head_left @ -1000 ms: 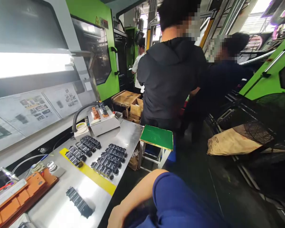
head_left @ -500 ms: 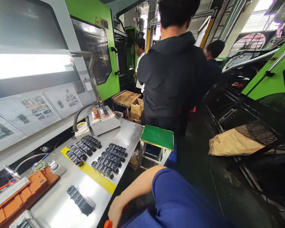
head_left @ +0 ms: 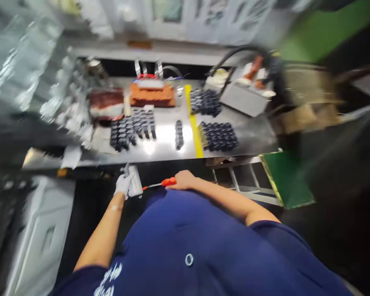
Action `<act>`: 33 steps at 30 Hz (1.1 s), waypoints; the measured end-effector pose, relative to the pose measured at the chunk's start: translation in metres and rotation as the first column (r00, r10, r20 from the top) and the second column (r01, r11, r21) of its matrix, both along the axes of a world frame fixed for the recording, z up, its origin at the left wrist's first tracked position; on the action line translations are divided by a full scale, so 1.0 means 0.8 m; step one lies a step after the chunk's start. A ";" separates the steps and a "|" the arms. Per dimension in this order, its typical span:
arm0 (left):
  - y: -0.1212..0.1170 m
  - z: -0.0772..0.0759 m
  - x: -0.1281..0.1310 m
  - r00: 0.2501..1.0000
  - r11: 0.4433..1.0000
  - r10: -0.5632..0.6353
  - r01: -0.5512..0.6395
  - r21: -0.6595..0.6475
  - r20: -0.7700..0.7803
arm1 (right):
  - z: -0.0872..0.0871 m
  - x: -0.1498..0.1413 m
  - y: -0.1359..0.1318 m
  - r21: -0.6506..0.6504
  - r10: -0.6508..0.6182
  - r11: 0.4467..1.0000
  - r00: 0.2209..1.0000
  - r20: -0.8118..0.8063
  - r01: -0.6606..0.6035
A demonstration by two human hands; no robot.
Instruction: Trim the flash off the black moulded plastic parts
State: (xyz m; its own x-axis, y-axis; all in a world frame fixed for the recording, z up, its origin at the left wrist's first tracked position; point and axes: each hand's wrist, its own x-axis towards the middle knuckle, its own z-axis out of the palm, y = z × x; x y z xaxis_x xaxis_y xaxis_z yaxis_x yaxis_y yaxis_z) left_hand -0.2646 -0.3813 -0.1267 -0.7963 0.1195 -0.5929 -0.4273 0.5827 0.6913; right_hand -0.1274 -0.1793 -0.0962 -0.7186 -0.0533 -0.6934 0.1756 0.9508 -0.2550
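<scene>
head camera: we have our right hand [head_left: 184, 180] wrapped around an orange-handled tool [head_left: 169, 181], its long axis running sideways, its tip pointing left toward a white piece [head_left: 136, 181] just beside it; blur hides whether they touch. our gloved left hand [head_left: 122, 185], the nearer one to the piece, is clamped on its left side. beyond, one dark ribbed part [head_left: 179, 135] lies on the metal table [head_left: 255, 137], an orange fixture [head_left: 152, 96] farther back.

Head view, by the worktop [head_left: 257, 137]
I see the gloved left hand [head_left: 122, 183] holding a white piece [head_left: 136, 181], the bare right hand [head_left: 184, 180] gripping an orange-handled tool [head_left: 168, 181].
</scene>
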 end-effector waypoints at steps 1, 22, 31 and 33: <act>-0.033 -0.012 0.000 0.998 0.996 0.066 -0.065 -0.058 0.013 | -0.006 -0.007 -0.006 0.018 0.021 1.000 1.000 0.006 -0.021; -0.121 -0.079 -0.022 0.999 0.995 -0.050 0.049 0.088 0.006 | -0.022 -0.060 -0.058 0.192 -0.050 0.980 0.999 -0.020 0.052; -0.115 -0.062 -0.008 0.968 0.967 -0.251 0.252 -0.023 0.027 | -0.043 -0.049 -0.031 0.076 -0.196 0.978 0.980 0.033 0.193; -0.100 -0.056 -0.008 0.952 0.950 -0.304 0.306 -0.060 0.047 | -0.049 -0.037 -0.009 0.017 -0.238 0.971 0.967 0.090 0.237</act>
State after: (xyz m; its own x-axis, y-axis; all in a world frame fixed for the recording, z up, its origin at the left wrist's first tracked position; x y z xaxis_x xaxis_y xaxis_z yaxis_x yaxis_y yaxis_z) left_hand -0.2713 -0.4614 -0.1715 -0.7057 0.3131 -0.6356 -0.2465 0.7325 0.6346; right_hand -0.1566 -0.1867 -0.1350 -0.6443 0.1154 -0.7560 0.4185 0.8806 -0.2222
